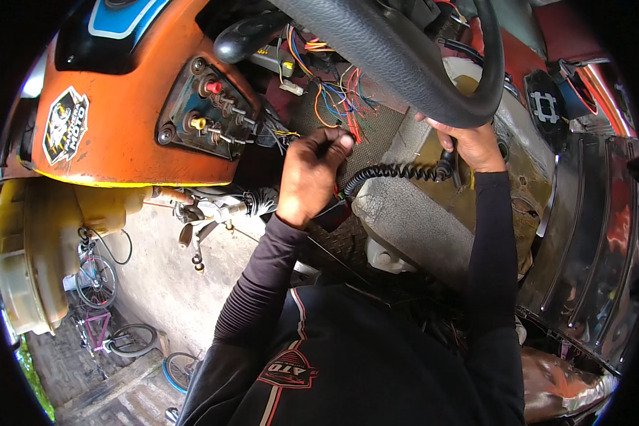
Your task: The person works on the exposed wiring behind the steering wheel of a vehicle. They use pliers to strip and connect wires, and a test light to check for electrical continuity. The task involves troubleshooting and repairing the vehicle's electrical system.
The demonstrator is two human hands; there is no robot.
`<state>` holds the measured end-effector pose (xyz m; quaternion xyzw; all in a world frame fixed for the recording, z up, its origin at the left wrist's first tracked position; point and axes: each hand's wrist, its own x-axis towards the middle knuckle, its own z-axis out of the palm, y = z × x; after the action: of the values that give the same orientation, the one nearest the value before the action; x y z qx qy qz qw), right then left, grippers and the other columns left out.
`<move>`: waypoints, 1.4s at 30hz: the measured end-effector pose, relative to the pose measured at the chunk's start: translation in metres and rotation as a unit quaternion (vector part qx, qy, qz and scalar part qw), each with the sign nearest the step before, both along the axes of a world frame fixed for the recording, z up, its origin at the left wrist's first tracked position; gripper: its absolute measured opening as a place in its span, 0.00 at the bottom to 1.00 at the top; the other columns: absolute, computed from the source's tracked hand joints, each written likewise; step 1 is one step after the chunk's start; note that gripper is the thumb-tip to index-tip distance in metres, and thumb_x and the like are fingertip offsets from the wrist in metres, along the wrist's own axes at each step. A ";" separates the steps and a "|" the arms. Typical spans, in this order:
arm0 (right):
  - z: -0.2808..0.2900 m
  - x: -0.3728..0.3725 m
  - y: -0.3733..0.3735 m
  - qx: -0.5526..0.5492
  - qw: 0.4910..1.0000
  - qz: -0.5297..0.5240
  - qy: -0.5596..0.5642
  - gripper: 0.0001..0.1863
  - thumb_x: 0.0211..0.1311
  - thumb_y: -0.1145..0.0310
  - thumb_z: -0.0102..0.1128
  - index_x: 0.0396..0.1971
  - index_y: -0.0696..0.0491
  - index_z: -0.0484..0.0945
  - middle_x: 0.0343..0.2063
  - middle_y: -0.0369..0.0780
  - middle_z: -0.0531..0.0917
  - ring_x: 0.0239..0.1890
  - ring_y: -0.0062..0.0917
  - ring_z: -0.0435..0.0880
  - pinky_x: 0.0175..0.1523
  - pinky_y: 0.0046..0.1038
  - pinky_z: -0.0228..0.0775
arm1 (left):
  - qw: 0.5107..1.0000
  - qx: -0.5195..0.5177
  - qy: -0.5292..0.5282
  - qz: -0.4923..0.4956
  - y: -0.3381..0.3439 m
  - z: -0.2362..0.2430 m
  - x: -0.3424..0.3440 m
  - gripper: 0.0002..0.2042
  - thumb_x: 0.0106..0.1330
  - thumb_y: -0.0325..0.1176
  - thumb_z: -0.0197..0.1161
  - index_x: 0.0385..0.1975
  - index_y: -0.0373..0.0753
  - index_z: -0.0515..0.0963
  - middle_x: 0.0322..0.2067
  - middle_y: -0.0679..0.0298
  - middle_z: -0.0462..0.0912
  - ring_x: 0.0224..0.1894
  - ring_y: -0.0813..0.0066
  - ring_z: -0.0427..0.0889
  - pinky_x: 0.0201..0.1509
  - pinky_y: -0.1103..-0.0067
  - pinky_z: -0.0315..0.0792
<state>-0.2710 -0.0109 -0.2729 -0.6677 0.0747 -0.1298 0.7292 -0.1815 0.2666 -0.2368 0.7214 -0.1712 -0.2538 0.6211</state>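
My left hand [309,174] is closed, thumb and forefinger pinched together beside the ends of several red wires [355,128]. What lies between those fingertips is too small to make out. Under the rim of a black steering wheel [412,64], my right hand [479,148] is wrapped round a black-handled tool [445,162]. The wheel partly covers its fingers. A black coiled cord [397,172] runs from this tool toward the left hand. Loose blue, orange and white wires [342,99] hang in a bundle beyond the left hand.
An orange panel [142,106] at left carries a metal plate with switches [202,113]. A worn grey padded piece [415,209] lies between my forearms. A yellowed plastic tank [39,248] hangs at far left, with bicycles [96,284] below. Ribbed dark metal [582,227] is at right.
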 end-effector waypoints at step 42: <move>-0.004 0.018 0.019 0.121 0.984 -0.131 -0.027 0.16 0.71 0.68 0.61 0.54 0.58 0.76 0.23 0.35 0.79 0.16 0.16 0.70 0.21 0.20 0.59 | 0.895 0.212 -0.331 0.211 0.009 -0.081 0.084 0.23 0.66 0.47 0.66 0.50 0.33 0.75 0.36 0.43 0.84 0.42 0.44 0.85 0.47 0.60 0.77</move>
<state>-0.2527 0.0077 -0.2769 -0.5556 0.1572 -0.2321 0.7828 -0.0971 0.2759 -0.3180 0.8973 -0.1532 0.1062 0.4002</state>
